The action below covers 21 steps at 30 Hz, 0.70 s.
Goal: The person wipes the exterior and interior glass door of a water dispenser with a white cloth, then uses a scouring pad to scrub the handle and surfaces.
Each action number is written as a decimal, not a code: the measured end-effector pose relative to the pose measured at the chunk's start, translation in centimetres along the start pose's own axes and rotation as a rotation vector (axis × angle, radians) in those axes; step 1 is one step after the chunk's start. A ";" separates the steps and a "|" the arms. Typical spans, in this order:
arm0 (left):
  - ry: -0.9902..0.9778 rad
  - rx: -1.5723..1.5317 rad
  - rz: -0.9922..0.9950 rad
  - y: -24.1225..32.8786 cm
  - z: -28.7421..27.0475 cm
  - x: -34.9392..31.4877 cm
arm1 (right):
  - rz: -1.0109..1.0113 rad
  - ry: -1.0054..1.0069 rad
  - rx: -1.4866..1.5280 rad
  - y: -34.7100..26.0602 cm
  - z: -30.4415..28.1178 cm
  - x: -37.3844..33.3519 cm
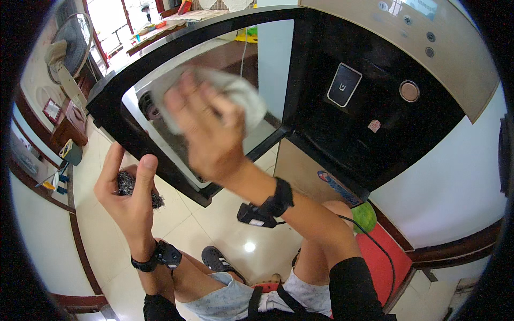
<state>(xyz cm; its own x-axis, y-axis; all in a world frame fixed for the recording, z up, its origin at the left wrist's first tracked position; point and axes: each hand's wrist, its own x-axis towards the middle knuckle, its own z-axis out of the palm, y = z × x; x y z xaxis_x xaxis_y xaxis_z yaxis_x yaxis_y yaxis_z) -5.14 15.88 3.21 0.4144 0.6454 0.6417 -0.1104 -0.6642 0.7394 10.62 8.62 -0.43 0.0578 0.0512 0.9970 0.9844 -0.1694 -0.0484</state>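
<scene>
My right hand (211,136), smeared by motion, presses a pale cloth (249,101) against the glass of an open black-framed door (147,158). The cloth spreads out under and beyond the fingers. Below the door's left corner, my left hand (128,200) is closed round a dark, wiry scrubbing pad (126,183), its thumb and forefinger near the frame's lower edge. The door hangs from a tall appliance with a black recess (326,128), which looks like a water dispenser. A beige panel with round buttons (428,51) tops it.
A standing fan (69,48) and a small bin (70,152) are at the left. A green melon (365,217) sits on a red mat (385,251) at the appliance's foot. A black cable (383,251) runs past my right arm. Tiled floor (182,224) lies below.
</scene>
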 end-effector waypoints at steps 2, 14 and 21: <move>-0.021 -0.061 -0.058 0.6 0.4 0.1 | 0.002 0.000 0.052 -0.5 -0.4 0.1; -0.036 -0.028 -0.005 1.0 0.3 -0.1 | 0.337 0.225 -0.159 8.7 -1.8 2.7; -0.004 -0.042 0.002 1.2 0.2 -0.5 | 0.092 0.072 0.141 1.2 -1.1 3.2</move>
<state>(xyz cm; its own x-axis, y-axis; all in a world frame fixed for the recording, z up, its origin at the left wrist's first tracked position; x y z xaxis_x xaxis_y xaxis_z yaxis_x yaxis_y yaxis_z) -5.25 14.68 3.72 0.4181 0.6421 0.6426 -0.1494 -0.6492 0.7458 11.77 7.52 2.72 0.1420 -0.0292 0.9894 0.9893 -0.0305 -0.1429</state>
